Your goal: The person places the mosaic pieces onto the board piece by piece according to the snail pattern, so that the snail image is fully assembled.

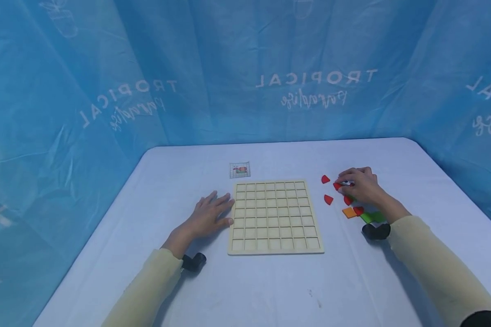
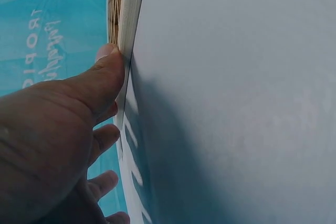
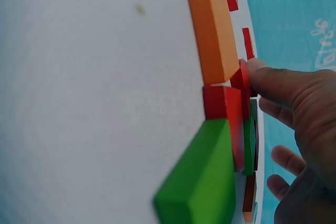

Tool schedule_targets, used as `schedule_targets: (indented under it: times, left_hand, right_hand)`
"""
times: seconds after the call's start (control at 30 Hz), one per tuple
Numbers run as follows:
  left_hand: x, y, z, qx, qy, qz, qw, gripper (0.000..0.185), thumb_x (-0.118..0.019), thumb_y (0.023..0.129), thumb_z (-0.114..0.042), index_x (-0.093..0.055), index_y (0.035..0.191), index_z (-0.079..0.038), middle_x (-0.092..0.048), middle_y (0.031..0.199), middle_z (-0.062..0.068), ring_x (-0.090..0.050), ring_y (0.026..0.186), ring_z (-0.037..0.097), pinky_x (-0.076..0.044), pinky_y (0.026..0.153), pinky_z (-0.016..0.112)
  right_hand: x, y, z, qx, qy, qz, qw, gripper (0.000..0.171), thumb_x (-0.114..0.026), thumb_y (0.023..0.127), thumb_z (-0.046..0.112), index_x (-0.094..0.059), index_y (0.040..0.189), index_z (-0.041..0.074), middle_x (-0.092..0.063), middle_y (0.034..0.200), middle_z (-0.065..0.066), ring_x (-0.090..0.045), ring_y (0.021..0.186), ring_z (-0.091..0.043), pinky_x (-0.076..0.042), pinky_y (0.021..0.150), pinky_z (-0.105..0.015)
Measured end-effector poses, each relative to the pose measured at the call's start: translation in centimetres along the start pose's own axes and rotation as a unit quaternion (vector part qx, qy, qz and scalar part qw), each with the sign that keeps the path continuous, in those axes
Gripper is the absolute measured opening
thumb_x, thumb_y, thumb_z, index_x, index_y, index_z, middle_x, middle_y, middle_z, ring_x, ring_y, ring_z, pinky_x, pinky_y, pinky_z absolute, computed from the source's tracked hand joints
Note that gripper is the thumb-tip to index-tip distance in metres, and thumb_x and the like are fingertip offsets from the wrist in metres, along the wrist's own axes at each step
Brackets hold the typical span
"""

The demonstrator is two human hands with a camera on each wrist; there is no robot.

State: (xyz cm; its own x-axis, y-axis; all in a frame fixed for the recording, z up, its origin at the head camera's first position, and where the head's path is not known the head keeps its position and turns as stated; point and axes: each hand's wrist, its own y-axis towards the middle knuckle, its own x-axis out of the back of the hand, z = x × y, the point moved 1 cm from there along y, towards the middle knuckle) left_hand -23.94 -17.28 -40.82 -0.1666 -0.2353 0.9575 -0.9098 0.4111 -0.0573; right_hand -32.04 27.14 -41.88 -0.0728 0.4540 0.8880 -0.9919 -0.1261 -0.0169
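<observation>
A pale wooden grid board (image 1: pixel 275 217) lies flat mid-table, its cells bare. My left hand (image 1: pixel 210 215) rests flat on the cloth beside it, fingers spread. Its thumb (image 2: pixel 107 69) presses the board's left edge (image 2: pixel 131 14). To the right of the board, my right hand (image 1: pixel 357 184) curls over a cluster of coloured pieces and pinches a small red piece (image 1: pixel 340 185). In the right wrist view the thumb (image 3: pixel 265 77) touches a red piece (image 3: pixel 223 103) between an orange square (image 3: pixel 212 30) and a green block (image 3: pixel 202 182).
Loose red pieces (image 1: pixel 325 179) (image 1: pixel 329 199), an orange square (image 1: pixel 349 212) and a green piece (image 1: pixel 372 216) lie right of the board. A small pattern card (image 1: pixel 240 170) sits behind it. Blue printed sheeting (image 1: pixel 245 68) walls the white table (image 1: pixel 270 290).
</observation>
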Motion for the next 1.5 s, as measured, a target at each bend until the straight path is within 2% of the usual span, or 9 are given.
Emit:
schedule_targets:
  times: [0.37, 0.5, 0.7, 0.97, 1.17, 1.5]
  left_hand:
    - [0.2, 0.3, 0.1, -0.002, -0.006, 0.012, 0.9999, 0.06, -0.053, 0.094, -0.043, -0.036, 0.146, -0.018, -0.027, 0.157, 0.003, -0.012, 0.147, 0.037, -0.009, 0.117, 0.061]
    - [0.2, 0.3, 0.1, -0.005, -0.009, 0.02, 0.9998, 0.06, -0.052, 0.095, -0.042, -0.035, 0.147, -0.017, -0.027, 0.157, 0.003, -0.011, 0.147, 0.037, -0.009, 0.117, 0.061]
    - [0.3, 0.3, 0.1, 0.001, -0.007, 0.025, 0.9997, 0.059, -0.051, 0.095, -0.042, -0.035, 0.147, -0.018, -0.026, 0.157, 0.002, -0.01, 0.147, 0.037, -0.008, 0.117, 0.061]
    - [-0.1, 0.4, 0.2, 0.002, -0.004, 0.027, 0.9996, 0.06, -0.05, 0.095, -0.044, -0.034, 0.147, -0.019, -0.026, 0.157, 0.001, -0.009, 0.148, 0.035, -0.007, 0.117, 0.06]
    - [-0.2, 0.5, 0.4, -0.005, -0.001, 0.024, 0.9997, 0.06, -0.049, 0.096, -0.044, -0.034, 0.147, -0.018, -0.026, 0.157, 0.001, -0.01, 0.148, 0.036, -0.008, 0.117, 0.061]
    - [-0.2, 0.5, 0.4, -0.006, -0.002, 0.018, 0.9998, 0.06, -0.05, 0.095, -0.043, -0.035, 0.147, -0.017, -0.027, 0.157, 0.003, -0.011, 0.147, 0.036, -0.009, 0.117, 0.061]
  right_hand:
    - [-0.2, -1.2, 3.3, 0.055, 0.041, -0.006, 0.998, 0.035, -0.071, 0.084, 0.024, -0.066, 0.116, 0.01, -0.05, 0.132, -0.017, -0.025, 0.13, -0.039, -0.038, 0.095, -0.061]
    - [-1.1, -1.4, 5.1, 0.066, 0.059, -0.009, 0.996, 0.033, -0.071, 0.084, 0.024, -0.067, 0.114, 0.012, -0.054, 0.126, -0.015, -0.028, 0.128, -0.037, -0.04, 0.095, -0.059]
    - [-3.2, -1.7, 7.9, 0.1, 0.055, -0.031, 0.993, 0.025, -0.068, 0.086, 0.021, -0.07, 0.108, 0.009, -0.059, 0.12, -0.015, -0.035, 0.122, -0.036, -0.037, 0.096, -0.056]
    - [-5.1, -2.0, 10.5, 0.108, 0.054, -0.048, 0.991, 0.028, -0.072, 0.083, 0.022, -0.071, 0.106, 0.006, -0.059, 0.117, -0.016, -0.04, 0.117, -0.034, -0.036, 0.095, -0.054]
    - [-5.8, -2.2, 11.5, 0.117, 0.042, -0.055, 0.991, 0.027, -0.074, 0.081, 0.023, -0.073, 0.103, 0.007, -0.062, 0.112, -0.014, -0.042, 0.116, -0.035, -0.038, 0.094, -0.053]
    - [-6.4, -2.1, 11.7, 0.139, 0.01, -0.065, 0.988, 0.021, -0.075, 0.08, 0.022, -0.074, 0.098, 0.011, -0.063, 0.109, -0.012, -0.044, 0.113, -0.034, -0.035, 0.095, -0.053]
